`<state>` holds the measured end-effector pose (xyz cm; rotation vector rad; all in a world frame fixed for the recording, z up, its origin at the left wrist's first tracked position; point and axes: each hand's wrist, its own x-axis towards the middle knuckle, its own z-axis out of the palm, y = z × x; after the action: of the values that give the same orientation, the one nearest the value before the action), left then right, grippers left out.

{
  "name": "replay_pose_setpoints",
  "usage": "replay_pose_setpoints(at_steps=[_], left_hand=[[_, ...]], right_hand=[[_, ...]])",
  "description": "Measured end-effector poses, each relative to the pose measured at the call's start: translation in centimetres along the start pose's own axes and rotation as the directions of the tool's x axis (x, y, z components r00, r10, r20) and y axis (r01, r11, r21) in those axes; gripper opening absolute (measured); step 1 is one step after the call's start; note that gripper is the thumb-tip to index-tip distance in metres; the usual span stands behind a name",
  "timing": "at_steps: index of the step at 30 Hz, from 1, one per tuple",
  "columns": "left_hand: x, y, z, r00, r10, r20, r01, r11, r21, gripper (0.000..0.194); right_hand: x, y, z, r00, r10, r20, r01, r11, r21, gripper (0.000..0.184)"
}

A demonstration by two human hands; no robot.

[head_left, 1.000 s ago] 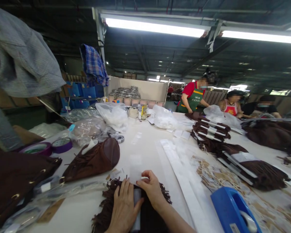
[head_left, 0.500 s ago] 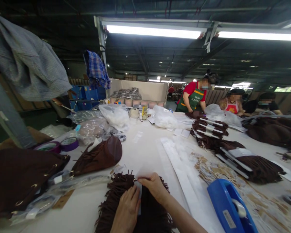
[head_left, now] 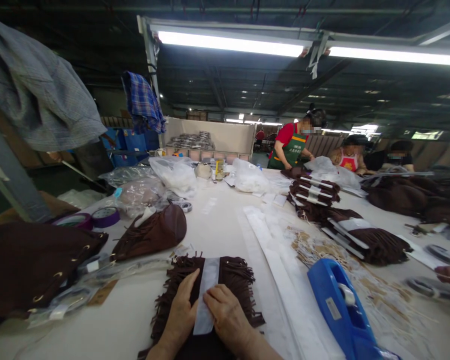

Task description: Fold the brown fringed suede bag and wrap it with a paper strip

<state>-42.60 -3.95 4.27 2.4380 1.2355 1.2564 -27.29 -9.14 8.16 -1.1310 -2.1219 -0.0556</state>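
A dark brown fringed piece (head_left: 236, 280) lies on the white table (head_left: 217, 225) right in front of me. A white paper strip (head_left: 207, 287) runs lengthwise down its middle. My left hand (head_left: 182, 312) lies flat on the fringe just left of the strip, fingers stretched out. My right hand (head_left: 227, 315) presses down on the strip's lower part with fingers bent and spread. Neither hand grips anything.
A blue tape dispenser (head_left: 339, 310) stands at my right. A brown fringed bag (head_left: 153, 232) and dark brown leather pieces (head_left: 30, 265) lie at my left, with purple tape rolls (head_left: 105, 216). Banded fringe stacks (head_left: 322, 200) and long white strips (head_left: 273, 250) lie ahead. Other people work at the far right end.
My right hand has moved from the strip's far end, where it pinched it, back toward me. The strip now lies flat along the fringe, with both hands pressing beside and on it.
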Motion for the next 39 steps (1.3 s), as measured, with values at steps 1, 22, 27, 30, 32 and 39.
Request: replay_pose_setpoints(at_steps=[1,22,27,30,32,39], left_hand=[[-0.1,0.2,-0.2,1.0,0.02,-0.006,-0.02,1.0,-0.004,0.048],[-1.5,2.1,-2.7,0.889,0.432,0.154,-0.456,0.867,0.203,0.037],[-1.4,2.3,-1.9,0.935,0.348,0.07,-0.353,0.888,0.295,0.054],[-1.5,2.1,-1.5,0.885,0.433,0.174,-0.466,0.808,0.361,0.055],[-1.5,1.8,-1.3,0.86,0.479,0.176,-0.509,0.772,0.381,0.052],[-1.3,-0.2,-0.1,0.783,0.602,0.157,-0.606,0.682,0.409,0.049]], right_hand=[[0.0,-0.1,0.0,1.0,-0.02,0.006,0.02,0.999,-0.039,0.02],[-1.8,-1.4,-0.4,0.999,0.009,-0.043,-0.005,0.997,0.08,0.031],[1.9,-0.6,-3.7,0.995,0.077,-0.067,-0.068,0.99,0.126,0.024],[5.8,0.7,-6.0,0.994,0.101,-0.049,-0.098,0.994,0.053,0.021],[8.7,2.0,-7.1,0.992,0.122,-0.024,-0.122,0.992,-0.013,0.021],[17.5,6.6,-8.0,0.977,0.213,-0.002,-0.212,0.97,-0.12,0.013]])
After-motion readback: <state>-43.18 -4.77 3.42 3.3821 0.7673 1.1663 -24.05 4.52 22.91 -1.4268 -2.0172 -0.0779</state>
